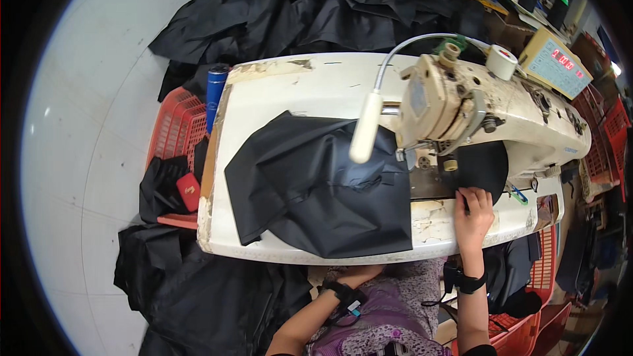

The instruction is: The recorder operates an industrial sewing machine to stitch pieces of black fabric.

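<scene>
A large piece of black fabric (316, 191) lies creased over the left half of the white sewing table, reaching the needle area of the sewing machine (435, 112). Under the machine's arm, a smaller black fabric part (484, 165) with a rounded edge lies to the right of the needle. My right hand (475, 211) is at the near edge of that part, its fingers curled over the black fabric. Below the table's front edge, near my lap, is my left hand (362, 275); its fingers are hidden beneath the table.
Green-handled thread snips (519, 194) lie right of my right hand. A white lamp (366, 128) on a bendy neck hangs over the fabric. Red baskets (177, 125) stand at both sides, one holding a red case (188, 191). Black fabric heaps (316, 10) lie behind the table.
</scene>
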`<state>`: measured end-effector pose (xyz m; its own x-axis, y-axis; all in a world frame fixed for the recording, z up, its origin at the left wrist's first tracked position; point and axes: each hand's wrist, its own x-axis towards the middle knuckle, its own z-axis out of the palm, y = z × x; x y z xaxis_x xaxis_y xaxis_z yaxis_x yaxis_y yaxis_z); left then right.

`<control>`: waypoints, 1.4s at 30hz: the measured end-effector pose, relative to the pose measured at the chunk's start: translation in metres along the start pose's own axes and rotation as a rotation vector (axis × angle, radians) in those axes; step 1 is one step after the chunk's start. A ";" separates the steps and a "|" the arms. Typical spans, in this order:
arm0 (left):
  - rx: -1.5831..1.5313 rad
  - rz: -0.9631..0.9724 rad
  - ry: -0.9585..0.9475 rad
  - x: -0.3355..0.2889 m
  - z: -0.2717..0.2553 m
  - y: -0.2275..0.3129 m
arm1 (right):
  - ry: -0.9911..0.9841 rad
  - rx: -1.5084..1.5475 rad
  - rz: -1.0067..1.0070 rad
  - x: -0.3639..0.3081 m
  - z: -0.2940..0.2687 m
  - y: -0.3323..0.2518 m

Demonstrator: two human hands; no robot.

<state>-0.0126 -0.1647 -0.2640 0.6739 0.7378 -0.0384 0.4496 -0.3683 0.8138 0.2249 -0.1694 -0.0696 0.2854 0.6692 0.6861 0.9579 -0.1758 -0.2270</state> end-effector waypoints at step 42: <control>-0.337 -0.134 0.649 0.001 -0.208 0.176 | -0.353 0.753 -0.313 -0.016 -0.038 -0.086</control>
<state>-0.0550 -0.1114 -0.0003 0.0972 0.9886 0.1151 0.2294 -0.1348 0.9640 0.1388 -0.1922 -0.0346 -0.1312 0.8126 0.5679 0.6801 0.4905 -0.5448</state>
